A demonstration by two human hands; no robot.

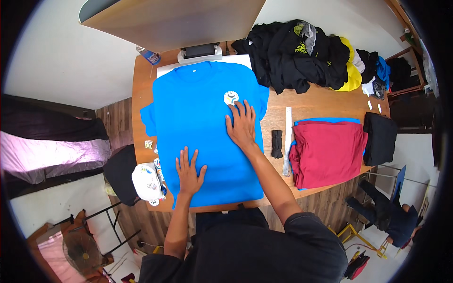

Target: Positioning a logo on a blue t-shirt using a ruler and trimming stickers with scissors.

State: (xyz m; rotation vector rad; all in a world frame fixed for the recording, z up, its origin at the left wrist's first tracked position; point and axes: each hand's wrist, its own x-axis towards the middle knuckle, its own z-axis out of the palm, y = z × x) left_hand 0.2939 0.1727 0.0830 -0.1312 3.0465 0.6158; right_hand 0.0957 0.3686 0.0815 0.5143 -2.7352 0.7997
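A bright blue T-shirt [203, 127] lies spread out in front of me, its collar at the far end, over a white board or sheet [243, 60]. On the upper right of its chest sits a round white patch [230, 97] with a coloured print. My right hand [242, 126] rests with fingers apart, its fingertips at the lower edge of that patch. Lower down on the shirt, my left hand [189, 173] lies flat with spread fingers, holding nothing.
Behind the shirt looms a large press-like machine [174, 23], a spray can [149, 55] beside it. Rightward are a ruler [287, 141], a black bundle [277, 144], folded maroon shirts [329, 153] and piled black garments [297, 56]. White printed pieces [147, 181] sit left. Another person [389, 212] is far right.
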